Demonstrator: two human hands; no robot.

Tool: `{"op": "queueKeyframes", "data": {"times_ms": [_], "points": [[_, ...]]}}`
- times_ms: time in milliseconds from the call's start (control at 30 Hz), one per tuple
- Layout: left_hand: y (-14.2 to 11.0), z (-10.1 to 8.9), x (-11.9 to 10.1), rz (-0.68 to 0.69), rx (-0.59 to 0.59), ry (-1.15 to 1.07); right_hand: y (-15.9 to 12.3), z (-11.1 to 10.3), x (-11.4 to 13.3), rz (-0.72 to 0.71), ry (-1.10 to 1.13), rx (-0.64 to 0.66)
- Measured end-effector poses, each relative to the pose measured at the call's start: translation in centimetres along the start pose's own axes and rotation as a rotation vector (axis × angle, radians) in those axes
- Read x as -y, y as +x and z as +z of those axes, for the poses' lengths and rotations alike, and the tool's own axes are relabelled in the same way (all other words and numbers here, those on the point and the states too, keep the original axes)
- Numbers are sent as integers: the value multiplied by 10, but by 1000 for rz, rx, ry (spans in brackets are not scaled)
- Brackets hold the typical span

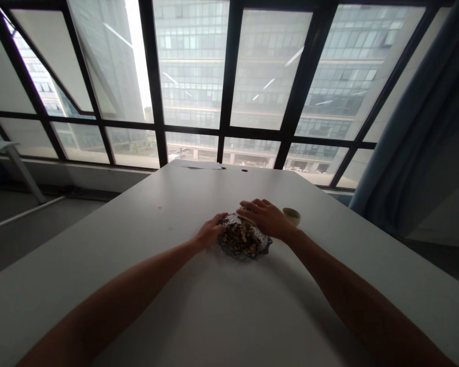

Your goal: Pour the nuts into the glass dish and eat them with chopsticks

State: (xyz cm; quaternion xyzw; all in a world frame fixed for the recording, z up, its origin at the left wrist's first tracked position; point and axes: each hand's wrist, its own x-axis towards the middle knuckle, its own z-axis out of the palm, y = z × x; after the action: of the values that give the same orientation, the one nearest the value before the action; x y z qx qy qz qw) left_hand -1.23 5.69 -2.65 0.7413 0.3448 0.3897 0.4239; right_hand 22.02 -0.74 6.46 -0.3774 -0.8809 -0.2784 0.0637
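A shiny, silvery bowl (268, 246) with a wavy rim stands on the white table, full of small brown and tan pieces that look like nuts or dried food. My left hand (210, 232) grips the bowl's left rim, thumb toward the inside. Over the far right part of the bowl, my right hand (265, 216) is curled around a small pale cup (246, 208), mostly covered by the fingers. The cup seems tipped toward the bowl, with light pieces at its mouth. Just beyond my right wrist stands a second small greenish-beige cup (291, 216).
The long white table (168, 306) reaches toward the windows. Paper sheets (197, 164) lie at its far edge, near two dark round holes. A blue curtain (401, 132) hangs on the right, and another table (23, 171) stands at the far left.
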Motion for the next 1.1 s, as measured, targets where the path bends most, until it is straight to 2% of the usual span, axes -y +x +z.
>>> {"op": "queueKeyframes", "data": {"times_ms": [367, 433, 567, 733, 833, 933, 1100], "points": [[-2, 0, -7, -7, -2, 35, -7, 14, 0, -38, -1, -105], [-2, 0, -7, -14, 0, 48, -10, 17, -2, -52, -31, -180], [-1, 2, -5, -26, 13, 57, -15, 18, -10, -74, -81, -425], [0, 2, -3, -39, 13, 56, -17, 15, -16, 55, 162, -599], [0, 1, -2, -42, 10, 45, -19, 15, -18, 159, 319, -613], [0, 1, -1, -39, 8, 34, -22, 16, -21, 254, 360, -615], [1, 0, 2, -30, 13, 33, -24, 17, -28, 99, 96, -444]]}}
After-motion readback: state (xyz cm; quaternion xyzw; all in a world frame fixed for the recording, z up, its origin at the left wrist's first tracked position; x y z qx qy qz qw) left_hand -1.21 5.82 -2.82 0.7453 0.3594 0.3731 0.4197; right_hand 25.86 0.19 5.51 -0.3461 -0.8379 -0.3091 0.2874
